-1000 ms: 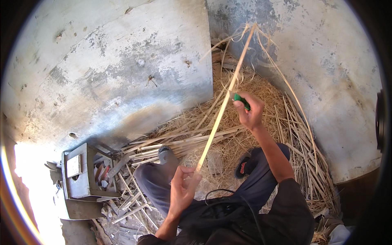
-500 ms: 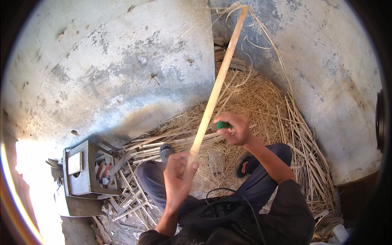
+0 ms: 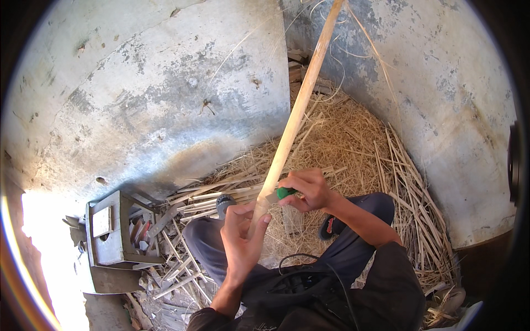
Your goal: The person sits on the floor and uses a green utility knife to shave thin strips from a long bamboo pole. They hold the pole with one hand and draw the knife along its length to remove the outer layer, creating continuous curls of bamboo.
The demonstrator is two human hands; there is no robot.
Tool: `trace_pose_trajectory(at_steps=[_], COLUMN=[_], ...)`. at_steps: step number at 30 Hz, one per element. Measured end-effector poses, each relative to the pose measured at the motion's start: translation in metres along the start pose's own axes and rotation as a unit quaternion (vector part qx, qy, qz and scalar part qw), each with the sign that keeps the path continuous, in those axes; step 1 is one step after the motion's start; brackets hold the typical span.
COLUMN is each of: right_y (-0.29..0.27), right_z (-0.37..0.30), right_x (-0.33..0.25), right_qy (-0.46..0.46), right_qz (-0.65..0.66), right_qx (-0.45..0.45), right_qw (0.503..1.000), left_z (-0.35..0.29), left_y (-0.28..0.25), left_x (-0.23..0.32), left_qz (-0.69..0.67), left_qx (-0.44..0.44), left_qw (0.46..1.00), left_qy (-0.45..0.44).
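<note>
A long, pale wooden strip [image 3: 291, 128], which looks like split bamboo, slants up from my left hand to the top of the view. My left hand [image 3: 242, 238] is closed around its lower end, thumb along one side. In my right hand [image 3: 310, 190] is a small green-handled blade [image 3: 286, 192]; its short flat metal part meets the strip just above my left fingers. Thin curled shavings [image 3: 381, 55] hang from the strip's far end.
Shavings [image 3: 348, 132] are heaped in the corner between two worn walls. Thin split sticks [image 3: 411, 204] lie along the right wall, others on the left. A wooden box [image 3: 113, 229] with odds and ends stands at left. A black cable [image 3: 298, 256] loops across my lap.
My right hand has come down and left, bringing the green-handled blade from beside the strip onto it. The strip's far end has risen past the top of the view.
</note>
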State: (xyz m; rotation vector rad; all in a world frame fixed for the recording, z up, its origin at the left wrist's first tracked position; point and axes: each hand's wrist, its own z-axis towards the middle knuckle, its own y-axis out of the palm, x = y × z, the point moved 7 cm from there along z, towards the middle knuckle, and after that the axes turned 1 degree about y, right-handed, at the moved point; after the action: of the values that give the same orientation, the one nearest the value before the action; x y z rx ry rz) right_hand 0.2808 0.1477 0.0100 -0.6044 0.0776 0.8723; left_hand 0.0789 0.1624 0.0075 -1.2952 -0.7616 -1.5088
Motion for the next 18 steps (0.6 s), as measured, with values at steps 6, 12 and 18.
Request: trace_pose_trajectory(at_steps=[6, 12, 18], right_y=[-0.003, -0.005, -0.005], right_z=[0.004, 0.005, 0.004], right_x=[-0.004, -0.004, -0.002], right_qy=[-0.006, -0.015, -0.017], right_qz=[-0.017, -0.042, -0.054], right_qx=[0.014, 0.029, 0.036], right_qw=[1.0, 0.999, 0.998], left_z=[-0.001, -0.003, -0.003], left_y=[0.0, -0.003, -0.004], left_x=[0.004, -0.006, -0.007], left_qz=[0.002, -0.019, -0.02], left_qx=[0.003, -0.002, -0.01], left_qw=[1.0, 0.999, 0.999], left_qy=[0.004, -0.032, -0.042])
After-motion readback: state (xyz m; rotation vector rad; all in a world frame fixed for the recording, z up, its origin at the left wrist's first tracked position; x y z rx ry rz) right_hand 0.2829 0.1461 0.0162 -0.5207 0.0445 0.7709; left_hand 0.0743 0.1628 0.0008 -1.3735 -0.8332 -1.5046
